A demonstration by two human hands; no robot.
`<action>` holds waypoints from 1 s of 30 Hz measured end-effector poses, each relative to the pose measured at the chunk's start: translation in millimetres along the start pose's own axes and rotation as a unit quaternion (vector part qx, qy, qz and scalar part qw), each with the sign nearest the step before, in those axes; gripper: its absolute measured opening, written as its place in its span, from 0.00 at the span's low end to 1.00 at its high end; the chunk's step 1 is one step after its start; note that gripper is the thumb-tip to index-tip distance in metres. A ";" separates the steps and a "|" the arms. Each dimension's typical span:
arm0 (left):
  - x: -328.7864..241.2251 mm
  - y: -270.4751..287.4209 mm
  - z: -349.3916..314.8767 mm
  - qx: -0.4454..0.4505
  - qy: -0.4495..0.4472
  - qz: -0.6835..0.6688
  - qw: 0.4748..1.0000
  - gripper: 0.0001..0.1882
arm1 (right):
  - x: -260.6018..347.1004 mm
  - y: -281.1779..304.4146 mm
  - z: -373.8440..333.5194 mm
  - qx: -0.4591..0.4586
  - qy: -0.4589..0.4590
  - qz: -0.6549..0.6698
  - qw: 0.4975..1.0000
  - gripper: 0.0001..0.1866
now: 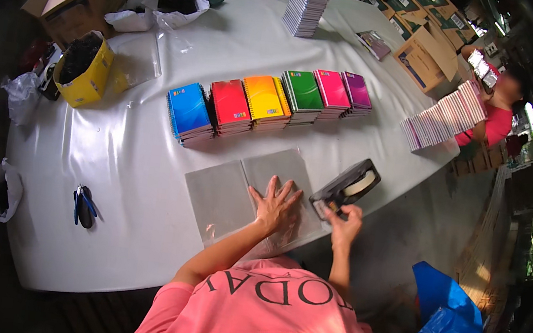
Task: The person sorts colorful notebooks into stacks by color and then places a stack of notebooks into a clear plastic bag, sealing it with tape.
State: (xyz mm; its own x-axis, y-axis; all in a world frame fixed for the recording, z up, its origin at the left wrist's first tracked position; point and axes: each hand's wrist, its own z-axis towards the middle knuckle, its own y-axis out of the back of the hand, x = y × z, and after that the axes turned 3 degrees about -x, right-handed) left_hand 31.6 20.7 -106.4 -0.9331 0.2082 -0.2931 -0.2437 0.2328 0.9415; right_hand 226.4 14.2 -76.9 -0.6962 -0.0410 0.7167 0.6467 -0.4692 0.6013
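Observation:
My left hand (273, 207) lies flat with fingers spread on clear plastic bags (217, 190) at the table's near edge. To its right, my right hand (344, 226) is at the front end of a black tape dispenser (334, 185), fingers curled together. Whatever is between those fingers is too small to make out. A roll of pale tape (360, 183) sits in the dispenser. Beyond the bags runs a row of spiral notebook stacks: blue (188, 110), red (230, 101), yellow (263, 98), green (302, 91), pink (331, 91) and purple (357, 91).
Blue-handled cutters (83, 205) lie at left on the white-covered table (134, 217). A yellow container (88, 75) of dark bits stands farther back. Tall notebook stacks (307, 5) rise at the far side. At right, a person (493, 108) is behind leaning stacks (442, 118), near cardboard boxes (426, 56).

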 end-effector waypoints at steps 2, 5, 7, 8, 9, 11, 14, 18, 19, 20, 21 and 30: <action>1.0 -1.5 0.1 0.006 0.004 -0.015 1.000 0.38 | -3.1 2.2 -16.7 0.047 -0.009 0.003 0.999 0.19; 6.0 19.3 -0.9 -0.024 0.041 -0.064 0.997 0.40 | -13.2 27.4 -2.3 0.175 0.006 0.039 0.984 0.25; 27.4 51.0 -5.0 -0.124 0.094 -0.110 0.982 0.42 | 15.6 69.9 23.0 0.312 0.001 -0.042 0.949 0.33; 53.2 64.2 1.6 -0.276 0.122 -0.068 0.951 0.43 | 18.1 84.2 33.3 0.317 -0.032 -0.028 0.947 0.34; 87.0 81.9 9.0 -0.419 0.150 -0.026 0.895 0.45 | 26.8 93.1 44.0 0.295 -0.081 -0.004 0.952 0.32; 160.4 99.6 28.4 -0.551 0.347 -0.087 0.754 0.42 | 40.9 84.8 72.4 0.259 -0.105 0.077 0.957 0.30; 216.6 129.8 23.1 -0.372 0.512 -0.148 0.760 0.41 | 87.8 30.9 115.2 0.282 0.048 0.084 0.954 0.24; 227.7 140.7 23.9 -0.352 0.474 -0.141 0.795 0.37 | 161.7 -54.0 129.1 0.400 0.177 0.138 0.888 0.26; 225.3 139.8 25.7 -0.389 0.461 -0.120 0.789 0.36 | 171.3 -78.4 128.3 0.412 0.210 0.121 0.878 0.29; 227.6 135.9 28.7 -0.452 0.433 -0.145 0.766 0.33 | 177.0 -103.7 126.4 0.422 0.242 0.103 0.868 0.32; 231.7 136.3 27.1 -0.454 0.408 -0.214 0.762 0.32 | 181.2 -126.9 124.0 0.397 0.285 0.044 0.871 0.35; 238.6 163.4 -56.3 -0.308 0.145 -0.808 0.481 0.37 | 139.3 -212.4 165.8 0.430 0.298 -0.009 0.852 0.59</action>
State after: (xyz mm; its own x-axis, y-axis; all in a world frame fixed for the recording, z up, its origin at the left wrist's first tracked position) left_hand -245.8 54.9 -13.1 0.6298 0.0659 -0.7740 -0.6616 -0.4766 -0.5789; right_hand 43.7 254.3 -46.2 -0.5770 -0.6017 0.5523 0.4445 0.3359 0.8304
